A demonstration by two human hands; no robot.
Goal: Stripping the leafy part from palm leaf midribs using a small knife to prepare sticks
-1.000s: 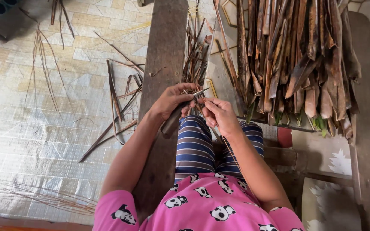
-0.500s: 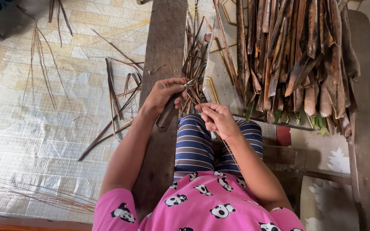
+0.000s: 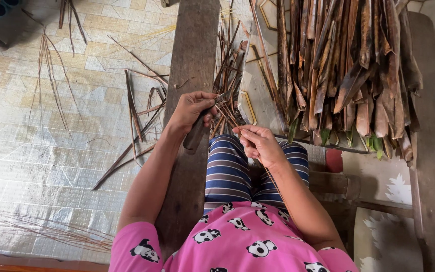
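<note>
Seen from above, over a seated person's lap. Patterned floor mat [image 3: 51, 146] across the left, scattered with thin brown strips [image 3: 137, 121]. Long dark wooden plank [image 3: 190, 75] running from the top down past the left knee. Large heap of dried brown palm leaves [image 3: 348, 65] at upper right, tips pointing toward the knees, a few green ends at the bottom edge. Pink top with panda print [image 3: 237, 242] and blue striped trousers [image 3: 230, 171] at the bottom centre. Left hand [image 3: 192, 111] closed in a fist around a knife handle [image 3: 195, 136], blade end aimed at a clump of leaf strips [image 3: 227, 75] beside the plank. Right hand [image 3: 260, 143] just above the right knee, fingers curled, pinching a thin leaf rib [image 3: 273, 181] that trails back along the forearm. Hands near each other, not touching.
</note>
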